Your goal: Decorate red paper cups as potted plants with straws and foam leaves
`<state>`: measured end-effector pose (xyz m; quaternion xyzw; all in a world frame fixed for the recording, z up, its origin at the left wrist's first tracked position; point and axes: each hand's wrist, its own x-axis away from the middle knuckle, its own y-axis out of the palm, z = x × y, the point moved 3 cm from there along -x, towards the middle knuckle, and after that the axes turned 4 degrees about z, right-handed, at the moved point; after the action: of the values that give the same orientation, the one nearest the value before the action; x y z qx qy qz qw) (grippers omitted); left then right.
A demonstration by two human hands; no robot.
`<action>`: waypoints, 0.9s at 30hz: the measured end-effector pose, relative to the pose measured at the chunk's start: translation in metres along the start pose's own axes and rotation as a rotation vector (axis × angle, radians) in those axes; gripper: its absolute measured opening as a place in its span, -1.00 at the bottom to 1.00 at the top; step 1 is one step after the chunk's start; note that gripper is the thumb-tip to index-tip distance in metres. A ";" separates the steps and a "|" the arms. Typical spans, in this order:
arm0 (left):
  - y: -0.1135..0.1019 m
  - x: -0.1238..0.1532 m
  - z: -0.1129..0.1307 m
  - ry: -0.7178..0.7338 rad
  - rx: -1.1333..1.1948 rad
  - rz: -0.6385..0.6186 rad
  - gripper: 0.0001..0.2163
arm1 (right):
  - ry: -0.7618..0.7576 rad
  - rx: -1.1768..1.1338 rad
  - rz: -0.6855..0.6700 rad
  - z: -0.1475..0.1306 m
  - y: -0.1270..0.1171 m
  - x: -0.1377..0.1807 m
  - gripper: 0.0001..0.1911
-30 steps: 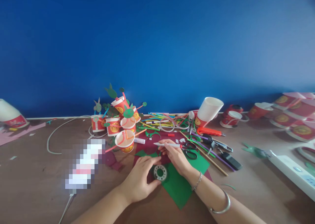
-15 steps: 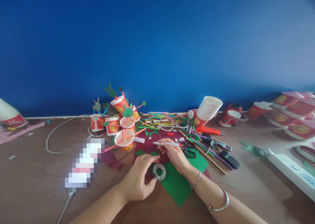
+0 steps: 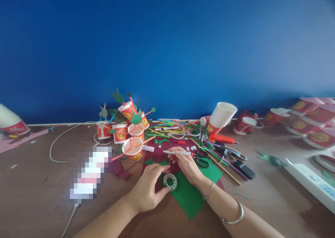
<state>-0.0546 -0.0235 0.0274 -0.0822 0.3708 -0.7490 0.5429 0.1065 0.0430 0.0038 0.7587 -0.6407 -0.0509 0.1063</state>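
Note:
My left hand point(image 3: 148, 189) rests on the table with thumb and fingers curled around a small grey ring-shaped roll point(image 3: 170, 181), pinning it on a green paper sheet point(image 3: 190, 196). My right hand point(image 3: 186, 164) grips a white pen with a red end point(image 3: 178, 153), held almost level just above the roll. A dark red paper sheet point(image 3: 159, 154) lies under the green one.
Decorated red paper cups point(image 3: 131, 133) stand behind, beside coloured straws point(image 3: 172, 126) and a tilted stack of white cups point(image 3: 222, 116). Black scissors point(image 3: 201, 159), a red knife point(image 3: 222, 139) and a black fob point(image 3: 244, 170) lie right. A power strip point(image 3: 311, 184) sits far right.
My left hand's fingers shifted slightly around the roll, which slid a little. The right hand and pen stayed nearly still.

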 end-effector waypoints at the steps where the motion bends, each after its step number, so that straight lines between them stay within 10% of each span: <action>1: -0.001 0.000 0.001 0.016 -0.009 0.001 -0.53 | 0.001 -0.003 0.001 0.000 0.000 0.000 -0.73; 11: 0.020 0.021 0.032 0.229 -0.372 -0.053 -0.57 | 0.009 -0.045 -0.005 0.000 0.001 -0.001 -0.75; 20: 0.057 0.030 0.044 0.080 -0.836 -0.215 -0.46 | -0.001 -0.054 -0.029 0.005 -0.001 -0.003 -0.74; 27: 0.068 0.035 0.043 0.106 -1.045 -0.080 -0.49 | 0.002 -0.034 -0.026 0.003 -0.001 -0.003 -0.72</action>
<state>0.0054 -0.0838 0.0041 -0.3181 0.7182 -0.4876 0.3810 0.1061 0.0454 0.0001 0.7652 -0.6295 -0.0624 0.1194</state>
